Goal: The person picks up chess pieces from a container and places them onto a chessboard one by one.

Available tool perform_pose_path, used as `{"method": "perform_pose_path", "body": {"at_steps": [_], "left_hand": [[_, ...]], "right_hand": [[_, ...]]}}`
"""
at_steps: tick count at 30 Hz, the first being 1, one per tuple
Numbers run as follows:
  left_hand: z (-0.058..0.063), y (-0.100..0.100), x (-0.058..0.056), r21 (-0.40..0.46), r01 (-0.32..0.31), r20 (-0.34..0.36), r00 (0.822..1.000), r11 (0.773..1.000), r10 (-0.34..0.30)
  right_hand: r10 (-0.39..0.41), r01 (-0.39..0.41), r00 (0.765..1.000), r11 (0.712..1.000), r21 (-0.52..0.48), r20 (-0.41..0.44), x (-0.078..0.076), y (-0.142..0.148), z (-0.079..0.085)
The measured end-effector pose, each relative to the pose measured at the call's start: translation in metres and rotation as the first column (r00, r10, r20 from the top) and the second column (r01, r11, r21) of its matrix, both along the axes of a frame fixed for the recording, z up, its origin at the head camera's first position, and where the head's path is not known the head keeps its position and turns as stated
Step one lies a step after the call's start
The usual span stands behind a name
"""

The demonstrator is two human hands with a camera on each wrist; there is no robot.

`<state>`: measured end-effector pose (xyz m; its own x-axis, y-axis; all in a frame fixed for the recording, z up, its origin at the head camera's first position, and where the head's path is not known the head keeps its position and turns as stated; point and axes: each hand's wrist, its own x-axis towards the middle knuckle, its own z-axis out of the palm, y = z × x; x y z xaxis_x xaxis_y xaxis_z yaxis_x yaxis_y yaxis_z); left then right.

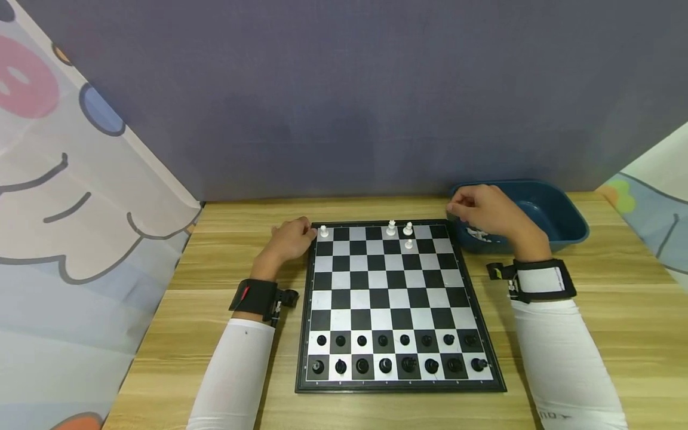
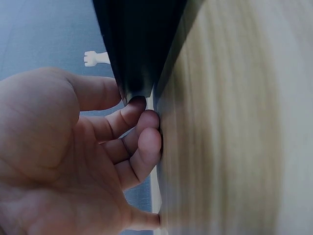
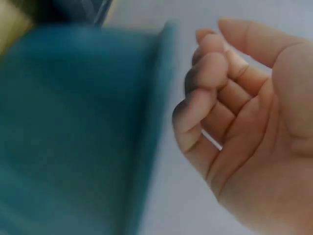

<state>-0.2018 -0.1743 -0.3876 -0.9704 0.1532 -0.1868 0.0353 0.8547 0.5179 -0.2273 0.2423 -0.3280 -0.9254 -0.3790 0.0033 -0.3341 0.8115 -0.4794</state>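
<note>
My left hand is at the far left corner of the chessboard; in the left wrist view its thumb and forefinger pinch the board's dark edge. Close by stands a white rook on the corner square. Over the near left part of a blue plastic bin hovers my right hand. Its fingers are loosely bent, the thumb apart from them, with nothing between. White chess pieces lie in the bin, partly hidden beneath this hand.
Two white pieces, one a taller piece, the other a bishop-like piece, stand on the far row, with a white pawn in front. Black pawns and larger black pieces fill the two near rows. A grey panel rises behind the wooden table.
</note>
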Motion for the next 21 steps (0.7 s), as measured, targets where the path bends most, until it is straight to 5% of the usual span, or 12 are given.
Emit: {"method": "perform_pose_path", "body": {"at_steps": [16, 21], "left_hand": [[0.002, -0.001, 0.002, -0.001, -0.001, 0.008, 1.0, 1.0, 0.001], [0.003, -0.001, 0.003, 0.002, -0.002, 0.005, 1.0, 1.0, 0.002]], "right_hand": [[-0.012, -0.023, 0.972, 0.989, 0.146, 0.235, -0.014, 0.039, -0.027], [-0.017, -0.021, 0.968, 0.989, 0.149, 0.25, -0.015, 0.042, -0.033]]}}
